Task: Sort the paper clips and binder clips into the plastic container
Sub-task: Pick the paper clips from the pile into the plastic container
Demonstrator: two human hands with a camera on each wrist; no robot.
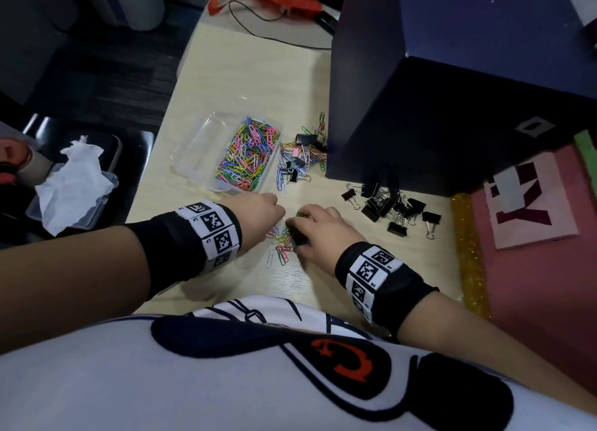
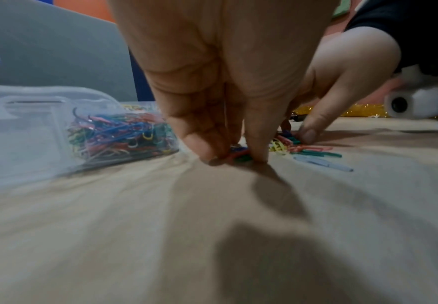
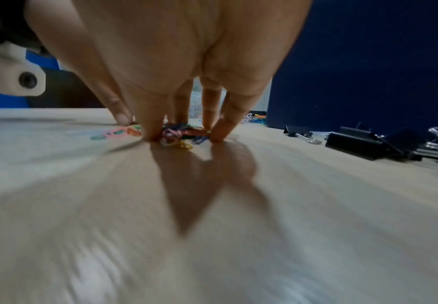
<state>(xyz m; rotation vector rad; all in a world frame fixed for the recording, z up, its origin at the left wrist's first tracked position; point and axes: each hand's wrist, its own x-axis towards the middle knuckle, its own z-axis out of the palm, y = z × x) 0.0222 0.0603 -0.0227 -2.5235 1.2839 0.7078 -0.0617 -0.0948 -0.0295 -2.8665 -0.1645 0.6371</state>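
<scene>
The plastic container (image 1: pixel 193 152) on the table (image 1: pixel 323 278) already holds many coloured paper clips (image 1: pixel 248 154) in its right half, while a mixed heap (image 1: pixel 295 162) lies beside it and the black binder clips (image 1: pixel 392 206) lie further right, so I judge the sorting about half done. Both hands are lowered over a small pile of paper clips (image 1: pixel 282 241) near the person. The left hand (image 1: pixel 258 215) pinches some clips with its fingertips (image 2: pixel 210 152), and the right hand (image 1: pixel 318 233) curls its fingers (image 3: pixel 220 131) around a bunch.

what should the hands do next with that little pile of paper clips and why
Probably close the fingers and lift the bunch: both the left hand and right hand have fingertips down around the loose paper clips, and the plastic container already holding clips sits just beyond.
</scene>
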